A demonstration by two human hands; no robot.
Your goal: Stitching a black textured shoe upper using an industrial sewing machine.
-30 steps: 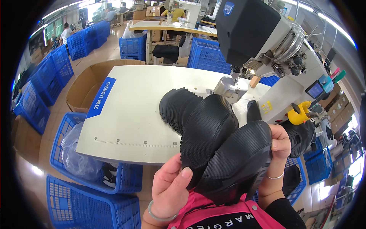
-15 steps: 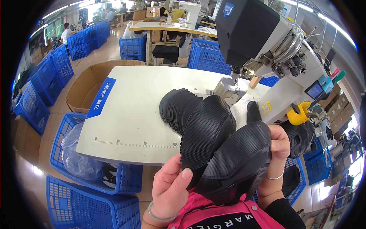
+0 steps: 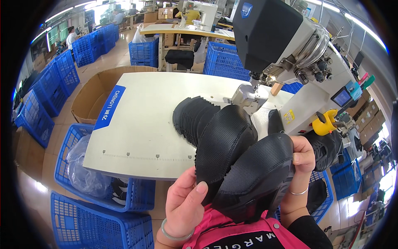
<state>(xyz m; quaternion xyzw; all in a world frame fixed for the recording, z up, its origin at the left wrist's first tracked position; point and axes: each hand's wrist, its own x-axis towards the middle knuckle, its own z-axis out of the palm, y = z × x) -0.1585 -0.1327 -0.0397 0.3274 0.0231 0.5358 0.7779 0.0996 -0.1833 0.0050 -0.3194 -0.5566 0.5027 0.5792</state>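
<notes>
Low in the frame's centre, left hand (image 3: 184, 205) pinches the lower edge of a black mesh shoe piece (image 3: 226, 145), thumb on top, other fingers hidden beneath. Right hand (image 3: 302, 155), at centre right, curls its fingers over the edge of a second black mesh piece (image 3: 257, 178); thumb not visible. Both pieces held up off the worktop (image 3: 145, 120), overlapping near the chest, the left one lying partly over the right.

Just behind them, mid-frame, a fanned stack of black pieces (image 3: 190, 116) rests on the worktop beside the sewing machine (image 3: 286, 45) at upper right. Blue crates (image 3: 103, 195) stand on the floor at lower left.

Risks, as judged:
- Left grip is a thin edge pinch; the floppy piece could slip and drop off the worktop's near edge toward the crates.
- Overlapped pieces may shift against each other, so edges end up misaligned.
- Swinging them forward could knock the fanned stack out of order.
- Fingers near the needle area, if brought closer, risk a jab.
</notes>
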